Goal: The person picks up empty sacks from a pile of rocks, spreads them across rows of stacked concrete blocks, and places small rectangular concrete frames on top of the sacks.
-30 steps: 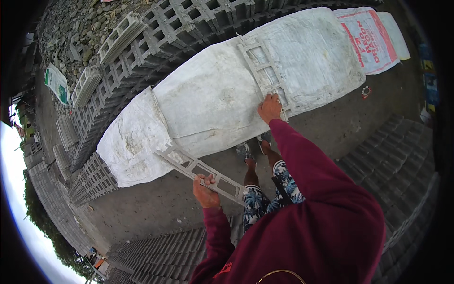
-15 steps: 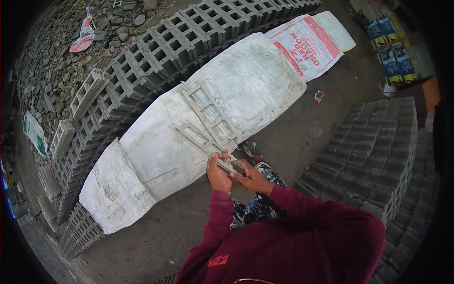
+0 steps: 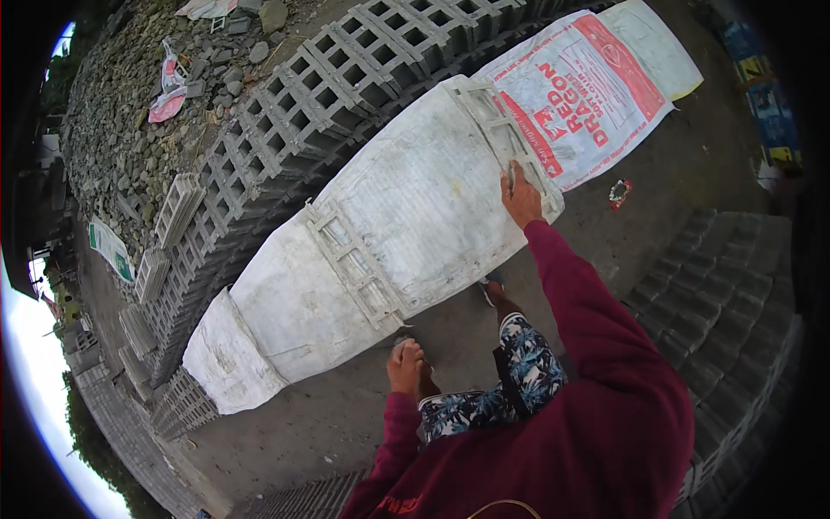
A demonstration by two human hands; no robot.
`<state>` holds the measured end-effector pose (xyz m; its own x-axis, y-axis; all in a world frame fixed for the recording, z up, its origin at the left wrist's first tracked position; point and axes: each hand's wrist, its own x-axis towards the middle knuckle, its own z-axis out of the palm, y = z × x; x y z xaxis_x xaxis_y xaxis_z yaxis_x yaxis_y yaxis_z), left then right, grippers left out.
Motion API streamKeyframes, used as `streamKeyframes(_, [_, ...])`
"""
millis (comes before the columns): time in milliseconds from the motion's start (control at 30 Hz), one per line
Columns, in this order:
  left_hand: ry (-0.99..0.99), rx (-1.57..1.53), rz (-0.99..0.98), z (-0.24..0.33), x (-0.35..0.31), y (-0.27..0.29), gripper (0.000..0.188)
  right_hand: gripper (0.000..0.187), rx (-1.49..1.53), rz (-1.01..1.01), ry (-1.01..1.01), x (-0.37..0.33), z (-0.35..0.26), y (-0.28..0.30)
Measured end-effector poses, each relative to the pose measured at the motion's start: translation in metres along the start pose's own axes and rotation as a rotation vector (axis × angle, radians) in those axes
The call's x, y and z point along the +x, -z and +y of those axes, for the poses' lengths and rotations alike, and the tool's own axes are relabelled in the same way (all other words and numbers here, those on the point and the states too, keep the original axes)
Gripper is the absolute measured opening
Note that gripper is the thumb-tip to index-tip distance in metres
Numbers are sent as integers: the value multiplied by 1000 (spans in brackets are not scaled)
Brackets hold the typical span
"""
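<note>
Two flat, pale grey ladder-like frames with rectangular openings lie across the white sacks [image 3: 432,208]. One frame [image 3: 359,262] crosses the middle, where two sacks meet. The other frame [image 3: 486,105] lies at the right end, beside a red-printed sack [image 3: 584,86]. My right hand [image 3: 524,201] reaches out over this second frame, its fingers at the near bars and seemingly gripping them. My left hand [image 3: 405,367] is curled closed near the near end of the middle frame, apart from it. Whatever it may hold is hidden inside the fingers.
A long row of grey hollow blocks [image 3: 346,69] runs behind the sacks. More stacked blocks [image 3: 718,294] stand at my right. Gravel [image 3: 112,130] spreads at the far left. A small red and white scrap [image 3: 619,195] lies on the dirt ground.
The frame that both hands held in front of me now lies on the right end of the sacks. My right hand has moved right and away; the left has come off the frame.
</note>
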<state>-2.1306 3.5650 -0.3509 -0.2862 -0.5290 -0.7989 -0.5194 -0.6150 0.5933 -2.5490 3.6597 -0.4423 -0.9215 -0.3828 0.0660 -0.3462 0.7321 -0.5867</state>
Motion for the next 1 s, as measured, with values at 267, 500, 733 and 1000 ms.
streamKeyframes(267, [377, -76, 178, -139, -62, 116, 25, 61, -457, -110, 64, 10, 34, -19])
streamKeyframes(500, [281, 43, 220, -94, -38, 48, 36, 61, -524, -483, -41, 27, 43, 17])
streamKeyframes(733, [59, 3, 25, -33, 1, 12, 36, 41, 37, -377, -114, -114, 56, 101])
streamKeyframes(1000, [214, 162, 32, -66, 44, -27, 20, 27, -335, -919, -644, -414, 275, 300])
